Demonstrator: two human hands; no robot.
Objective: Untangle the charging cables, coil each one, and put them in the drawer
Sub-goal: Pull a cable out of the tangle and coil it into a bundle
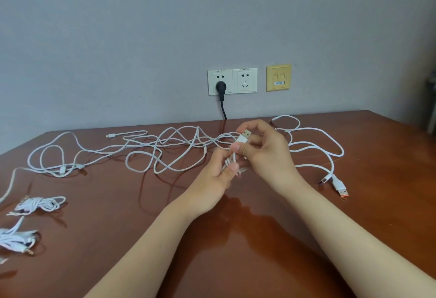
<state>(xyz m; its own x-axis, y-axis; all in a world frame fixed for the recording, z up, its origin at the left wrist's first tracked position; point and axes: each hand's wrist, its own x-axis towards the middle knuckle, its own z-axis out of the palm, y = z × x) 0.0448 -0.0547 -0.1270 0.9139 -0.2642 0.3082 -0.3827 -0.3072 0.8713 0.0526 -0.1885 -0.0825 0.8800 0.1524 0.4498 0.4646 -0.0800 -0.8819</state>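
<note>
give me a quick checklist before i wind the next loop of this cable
1. USB plug pinched by right hand: ok.
2. Started coil gripped by left hand: ok.
3. Tangle on the table loosened: not ok, strands cross.
4. Which strand feeds this coil: cannot tell.
5. Finished bundles set aside at left: ok.
6. Drawer ready: cannot tell, not in view.
</note>
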